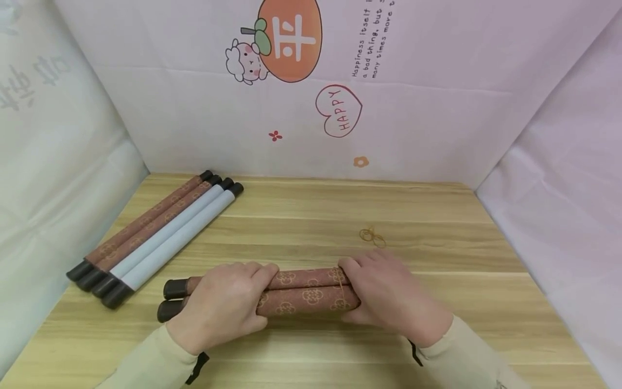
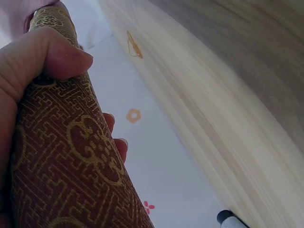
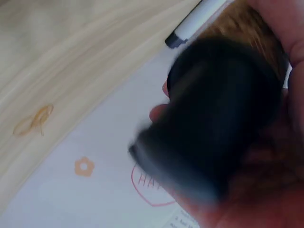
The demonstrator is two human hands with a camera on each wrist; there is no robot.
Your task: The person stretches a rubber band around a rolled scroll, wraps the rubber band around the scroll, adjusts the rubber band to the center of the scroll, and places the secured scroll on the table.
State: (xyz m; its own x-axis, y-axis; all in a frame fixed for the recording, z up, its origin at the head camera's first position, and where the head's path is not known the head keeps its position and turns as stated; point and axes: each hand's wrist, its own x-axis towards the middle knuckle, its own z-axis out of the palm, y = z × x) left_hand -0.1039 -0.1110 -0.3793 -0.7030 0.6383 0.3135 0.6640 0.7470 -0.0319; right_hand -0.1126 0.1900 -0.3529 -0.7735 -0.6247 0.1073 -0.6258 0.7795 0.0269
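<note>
Two brown scrolls (image 1: 311, 296) with gold flower patterns lie side by side in the person's two hands, over the front middle of the table. The left hand (image 1: 221, 302) grips them near their black left ends (image 1: 170, 310). Around the right part the right hand (image 1: 393, 297) is wrapped, next to a thin rubber band (image 1: 340, 286) that loops over both scrolls. In the left wrist view the left thumb (image 2: 69, 59) presses on the brown patterned surface (image 2: 71, 161). The right wrist view shows a blurred black end cap (image 3: 223, 104) in the right hand.
On the table's left lie two more brown scrolls (image 1: 146, 219) and two pale blue ones (image 1: 180, 237), slanted side by side, all with black ends. Some loose rubber bands (image 1: 372, 236) lie beyond the right hand. White printed cloth (image 1: 413, 129) encloses the table (image 1: 437, 216) at back and sides.
</note>
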